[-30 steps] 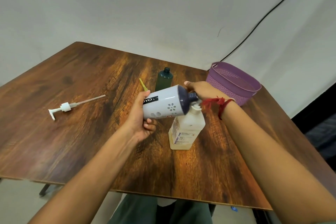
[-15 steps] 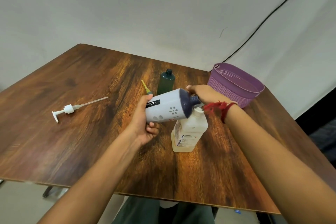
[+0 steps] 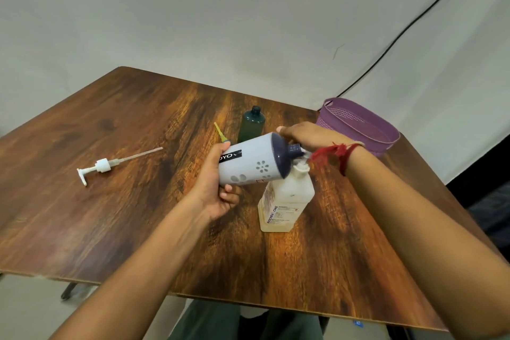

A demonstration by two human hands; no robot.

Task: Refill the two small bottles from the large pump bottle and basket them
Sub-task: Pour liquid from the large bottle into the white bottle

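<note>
My left hand (image 3: 218, 182) grips the large pale bottle with a dark blue shoulder (image 3: 255, 163) near its base, tilted on its side with the neck pointing right. Its neck sits just over the open mouth of a small translucent square bottle (image 3: 285, 201) standing on the table. My right hand (image 3: 306, 136) curls round that small bottle's neck from behind; its fingertips are hidden. A dark green small bottle (image 3: 252, 124) stands uncapped behind. The purple basket (image 3: 367, 130) is at the far right.
The white pump head with its long tube (image 3: 103, 165) lies on the left of the wooden table (image 3: 124, 215). A yellow-tipped nozzle cap (image 3: 222, 135) lies beside the green bottle. A black cable (image 3: 414, 22) runs down the wall behind the basket.
The view shifted slightly; the hands and tilted large bottle stay in the same pose over the small bottle's mouth. Nothing else on the table moved.
</note>
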